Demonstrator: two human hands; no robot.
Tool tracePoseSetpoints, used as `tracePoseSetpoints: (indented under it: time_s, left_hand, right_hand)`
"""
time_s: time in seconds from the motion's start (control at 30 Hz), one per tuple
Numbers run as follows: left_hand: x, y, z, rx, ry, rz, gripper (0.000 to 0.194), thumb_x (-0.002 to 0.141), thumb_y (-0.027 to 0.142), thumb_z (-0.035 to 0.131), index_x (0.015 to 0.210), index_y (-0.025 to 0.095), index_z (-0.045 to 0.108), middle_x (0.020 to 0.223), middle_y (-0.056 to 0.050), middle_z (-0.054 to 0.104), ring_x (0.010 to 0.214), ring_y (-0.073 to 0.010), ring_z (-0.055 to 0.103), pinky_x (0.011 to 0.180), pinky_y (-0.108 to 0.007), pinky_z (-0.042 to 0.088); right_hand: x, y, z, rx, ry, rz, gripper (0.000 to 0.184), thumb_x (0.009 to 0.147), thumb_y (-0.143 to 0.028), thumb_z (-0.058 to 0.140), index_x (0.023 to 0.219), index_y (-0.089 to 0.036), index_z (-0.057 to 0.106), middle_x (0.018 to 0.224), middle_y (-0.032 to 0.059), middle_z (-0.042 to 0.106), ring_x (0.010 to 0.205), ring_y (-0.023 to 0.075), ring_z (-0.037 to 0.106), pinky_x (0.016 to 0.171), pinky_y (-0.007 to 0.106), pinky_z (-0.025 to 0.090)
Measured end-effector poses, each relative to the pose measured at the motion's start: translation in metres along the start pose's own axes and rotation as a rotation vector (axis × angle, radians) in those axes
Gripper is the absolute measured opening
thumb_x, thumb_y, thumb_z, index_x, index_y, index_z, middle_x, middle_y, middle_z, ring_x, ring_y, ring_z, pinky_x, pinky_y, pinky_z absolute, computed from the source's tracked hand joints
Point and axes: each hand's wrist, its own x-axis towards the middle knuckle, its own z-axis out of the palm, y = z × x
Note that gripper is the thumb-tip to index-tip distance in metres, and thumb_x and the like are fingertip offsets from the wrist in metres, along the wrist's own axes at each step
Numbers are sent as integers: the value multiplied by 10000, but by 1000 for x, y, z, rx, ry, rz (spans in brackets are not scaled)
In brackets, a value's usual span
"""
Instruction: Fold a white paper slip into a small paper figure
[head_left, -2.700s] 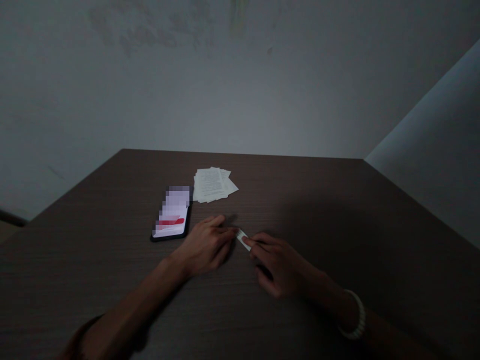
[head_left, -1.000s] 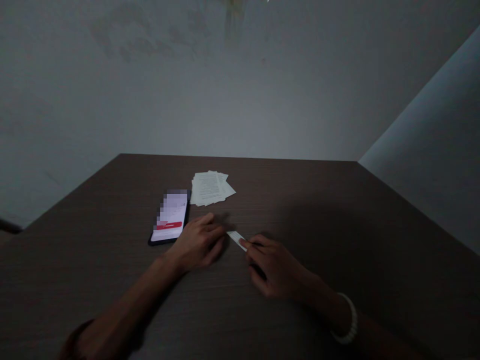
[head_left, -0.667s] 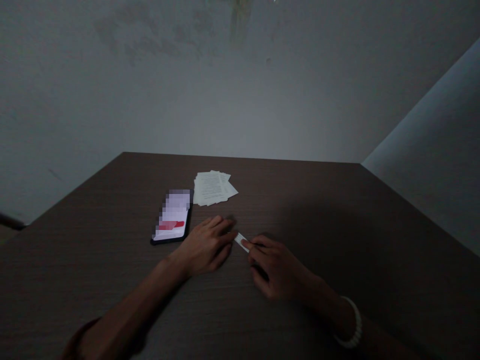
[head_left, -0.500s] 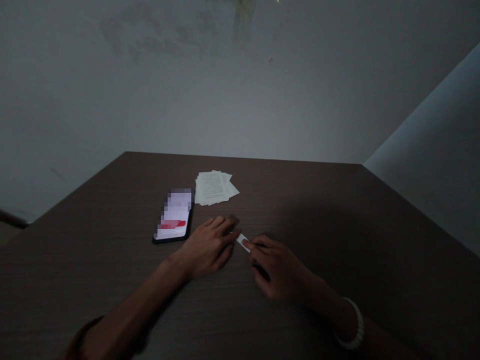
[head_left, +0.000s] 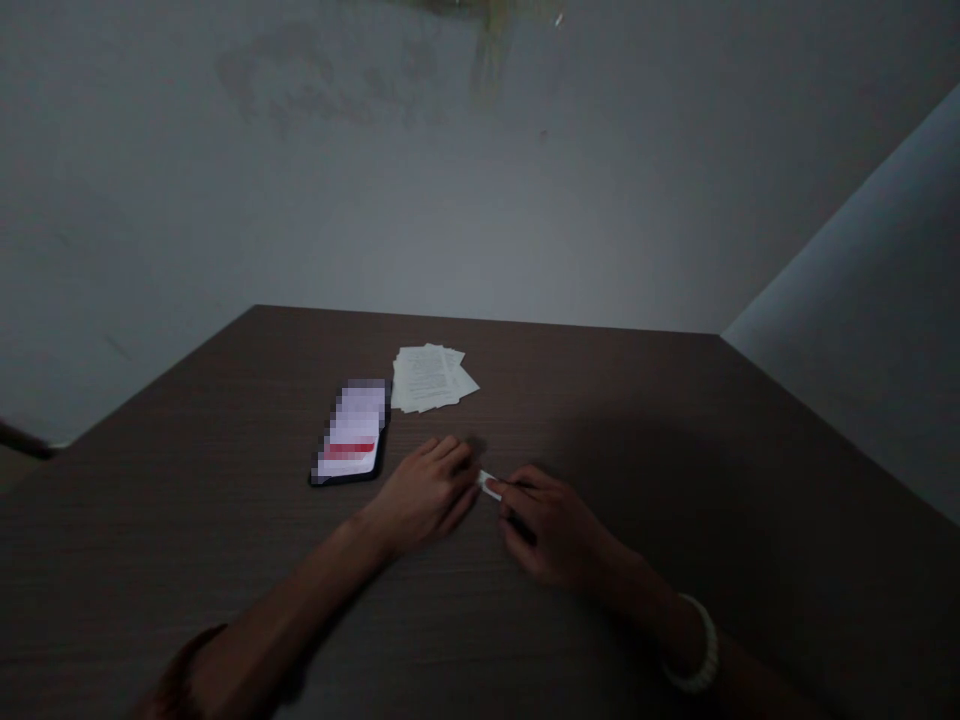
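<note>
A small white strip [head_left: 487,482], which looks like folded paper, lies low over the table between my two hands. My left hand [head_left: 429,492] has its fingers curled, with the tips at the strip's left end. From the other side, my right hand [head_left: 551,525] pinches the strip, its fingertips covering the right end. Poor light blurs the fingertips, so the exact grip is hard to see. Beyond my left hand lies a stack of printed white sheets [head_left: 429,378], loosely fanned. A phone [head_left: 351,435] with a lit screen rests left of the sheets.
The brown wooden table [head_left: 637,390] reaches back to a stained grey wall [head_left: 465,220]. At the right, a pale slanted wall or panel [head_left: 885,290] meets the table's edge. A white beaded bracelet [head_left: 705,645] circles my right wrist.
My left index finger, stretched along the strip before, is now drawn in and curled. My right hand keeps its pinch on the strip. The view has shifted slightly.
</note>
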Motion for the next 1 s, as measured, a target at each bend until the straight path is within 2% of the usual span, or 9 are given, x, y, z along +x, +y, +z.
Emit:
tracePoseSetpoints:
  time_s: [0.07, 0.17, 0.27, 0.43, 0.6, 0.7, 0.77, 0.9, 1.0]
  left_hand:
    - [-1, -1, 2, -27, 27, -26, 226, 963, 250, 449, 927, 155, 651, 974, -95, 567, 920, -237, 502, 797, -381, 445]
    - [-1, 0, 4, -52, 45, -37, 221, 956, 245, 471, 890, 152, 660, 975, -95, 574, 905, -230, 508, 777, -373, 450]
    - [-1, 0, 4, -64, 67, -27, 225, 948, 233, 481, 850, 147, 664, 950, -93, 581, 897, -227, 511, 777, -373, 457]
    - [-2, 1, 3, -91, 62, -55, 216, 934, 233, 490, 834, 147, 661, 937, -97, 580, 891, -230, 517, 765, -372, 471]
    - [-3, 0, 3, -162, 89, -81, 188, 918, 217, 500, 1018, 160, 649, 1041, -101, 575, 935, -234, 514, 805, -380, 473]
    - [-3, -2, 3, -233, 79, -105, 149, 909, 217, 519, 950, 161, 652, 1040, -94, 579, 956, -238, 517, 822, -384, 470]
    - [-3, -4, 3, -289, 93, -127, 118, 899, 227, 543, 905, 158, 639, 987, -83, 590, 939, -234, 523, 823, -384, 469]
    - [-4, -7, 5, -370, 137, -148, 119, 907, 231, 548, 828, 162, 605, 848, -53, 605, 843, -210, 536, 741, -345, 459]
    - [-4, -8, 6, -369, 170, -110, 152, 928, 205, 520, 828, 163, 627, 818, -47, 623, 823, -202, 539, 735, -340, 438]
  right_hand:
    - [1, 4, 0, 31, 31, 15, 283, 833, -122, 570, 1111, -166, 601, 873, 57, 672, 980, 226, 568, 854, 337, 487]
    - [4, 10, 0, 70, 89, 71, 133, 832, -121, 606, 949, -183, 618, 947, 66, 671, 939, 204, 588, 828, 319, 485]
    - [8, 12, -2, 46, 133, 135, 96, 834, -116, 633, 891, -187, 602, 920, 54, 664, 890, 193, 589, 801, 315, 471]
    - [18, 12, -6, -44, 132, 209, 162, 806, -121, 697, 921, -191, 606, 874, 38, 650, 858, 201, 571, 750, 309, 437]
    - [30, 16, -9, -1, 96, 211, 224, 758, -89, 730, 918, -188, 608, 886, 28, 651, 840, 179, 567, 739, 293, 426]
    - [37, 17, -12, 56, 67, 231, 258, 712, -58, 746, 896, -182, 613, 839, 11, 670, 816, 173, 569, 723, 281, 418]
    - [41, 17, -12, 86, 71, 228, 245, 716, -78, 747, 903, -182, 628, 817, 4, 679, 784, 164, 572, 710, 274, 412]
    - [42, 20, -6, 70, 98, 126, 69, 788, -178, 735, 812, -179, 671, 742, 1, 671, 714, 152, 564, 702, 281, 396]
    - [39, 23, 0, 53, 167, 43, 67, 828, -203, 717, 788, -176, 672, 759, 11, 681, 730, 156, 568, 720, 289, 397]
